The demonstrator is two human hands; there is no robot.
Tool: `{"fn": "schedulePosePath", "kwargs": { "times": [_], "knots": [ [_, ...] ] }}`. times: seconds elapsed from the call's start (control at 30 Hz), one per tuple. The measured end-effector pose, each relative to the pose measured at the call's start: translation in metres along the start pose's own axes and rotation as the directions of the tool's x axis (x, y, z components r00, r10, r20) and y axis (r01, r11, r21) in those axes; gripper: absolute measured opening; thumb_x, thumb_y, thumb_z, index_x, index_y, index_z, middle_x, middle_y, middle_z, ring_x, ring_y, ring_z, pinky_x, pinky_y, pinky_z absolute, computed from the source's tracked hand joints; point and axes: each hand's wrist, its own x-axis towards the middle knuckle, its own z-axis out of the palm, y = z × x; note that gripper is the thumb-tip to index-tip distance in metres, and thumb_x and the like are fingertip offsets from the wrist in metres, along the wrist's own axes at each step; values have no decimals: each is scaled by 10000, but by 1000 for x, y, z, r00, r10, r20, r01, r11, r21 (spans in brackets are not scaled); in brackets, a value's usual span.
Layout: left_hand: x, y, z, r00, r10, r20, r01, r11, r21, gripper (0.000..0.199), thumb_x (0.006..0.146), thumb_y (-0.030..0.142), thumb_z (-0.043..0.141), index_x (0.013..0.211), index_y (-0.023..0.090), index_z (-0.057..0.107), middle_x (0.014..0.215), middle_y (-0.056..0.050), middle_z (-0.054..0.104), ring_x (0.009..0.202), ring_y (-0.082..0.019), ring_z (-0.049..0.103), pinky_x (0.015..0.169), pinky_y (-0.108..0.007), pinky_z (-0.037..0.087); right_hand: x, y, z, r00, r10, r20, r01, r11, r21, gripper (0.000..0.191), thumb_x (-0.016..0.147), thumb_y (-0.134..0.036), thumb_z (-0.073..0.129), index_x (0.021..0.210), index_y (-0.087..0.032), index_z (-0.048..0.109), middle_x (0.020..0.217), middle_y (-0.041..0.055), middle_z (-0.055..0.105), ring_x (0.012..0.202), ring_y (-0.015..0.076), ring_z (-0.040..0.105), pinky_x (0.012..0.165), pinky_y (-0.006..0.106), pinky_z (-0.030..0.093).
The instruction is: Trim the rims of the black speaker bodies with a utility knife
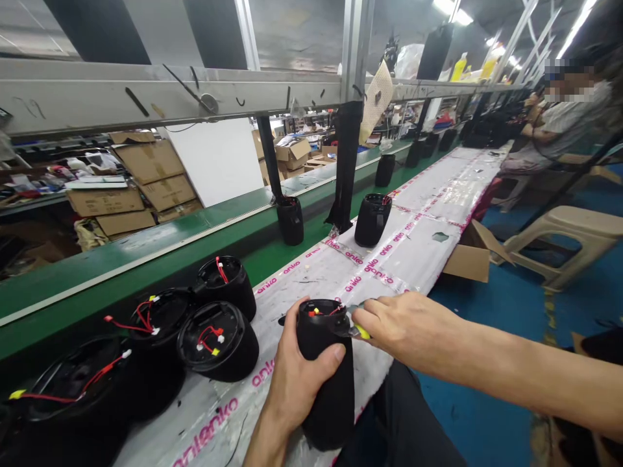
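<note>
My left hand [296, 383] is wrapped round a black, cloth-covered cylindrical speaker housing [327, 395], thumb across its front. The housing stands a little tilted near the table edge by my leg. Red wires with a yellow connector [316, 311] show in its open top. My right hand [384, 321] is closed round a small metal hand tool with a yellow grip [361, 331]. The tool's tip meets the right side of the housing's rim; its exact kind is partly hidden by my fingers.
Several similar housings [219, 340] with red wires stand at the left. Another housing [373, 220] is farther along the plastic-covered table [311, 279]. A green conveyor belt [224, 227] runs behind. To the right are a stool [569, 227], an open carton [470, 256] and a seated person [559, 130].
</note>
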Motion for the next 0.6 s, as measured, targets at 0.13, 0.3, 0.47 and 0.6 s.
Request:
{"fn": "schedulePosePath", "kwargs": {
  "times": [0.13,0.3,0.47,0.6],
  "knots": [
    [4,0,3,999,27,-27,-27,999,23,753,740,464,749,1382,230,433,1389,-79,565,1311,-276,500,1143,-437,332,0,0,6,1000,-9,-2,9,999,39,129,951,-193,579,860,-201,488,677,-14,563,518,153,498,493,325,159],
    [6,-2,4,996,32,-82,-33,999,-6,652,770,504,739,1322,253,498,1298,-49,631,1221,-266,570,1082,-406,392,5,-4,16,996,84,-15,-82,993,88,117,988,-231,544,883,-186,520,714,-1,601,569,178,570,498,329,228],
    [3,-6,0,997,60,-41,-63,995,-84,678,775,486,751,1356,275,474,1308,-37,627,1220,-261,574,1084,-388,388,2,-9,27,974,116,-196,-60,960,272,203,1046,-262,407,974,-157,564,759,25,625,661,188,608,579,329,365],
    [-2,-6,-1,1000,-15,-16,13,987,-162,647,786,498,735,1340,263,497,1245,-42,657,1146,-263,607,999,-368,452,-8,-8,19,932,173,-320,5,873,487,194,1062,-276,387,1007,-170,540,762,11,627,656,153,596,614,287,411]
  ]
}}
